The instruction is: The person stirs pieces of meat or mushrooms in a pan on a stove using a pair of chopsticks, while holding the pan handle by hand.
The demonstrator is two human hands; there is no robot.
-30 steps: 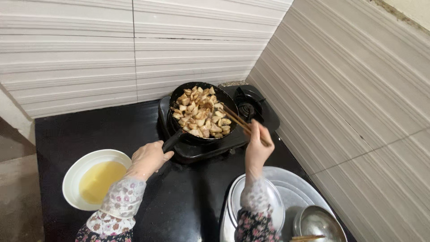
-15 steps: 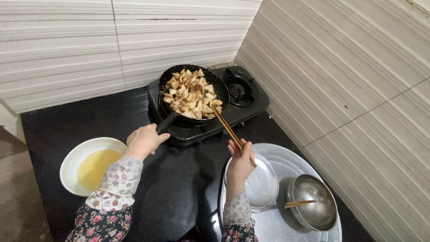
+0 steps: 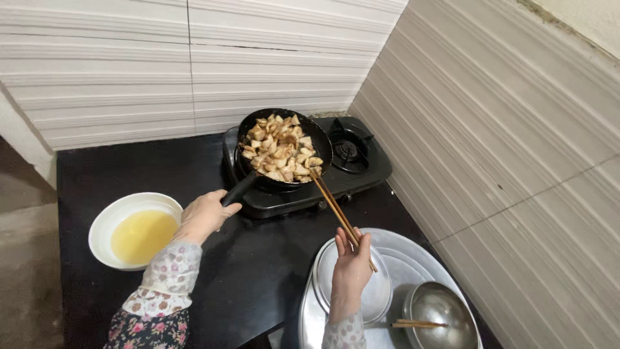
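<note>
A black frying pan [image 3: 284,152] full of browned food pieces sits on the left burner of a black two-burner stove [image 3: 310,165]. My left hand [image 3: 205,214] grips the pan's black handle. My right hand [image 3: 351,258] holds a pair of long wooden chopsticks [image 3: 336,210], whose tips reach the pan's near rim. That hand hovers over a small metal plate [image 3: 381,291] lying on a large round metal tray [image 3: 420,255].
A white bowl [image 3: 106,223] of yellow liquid stands on the black counter at the left. A metal bowl [image 3: 442,317] with another pair of chopsticks across it sits on the tray. Ribbed tiled walls close in behind and on the right.
My right hand has drawn back from the pan toward the tray, still holding the chopsticks. My left hand stays on the pan handle.
</note>
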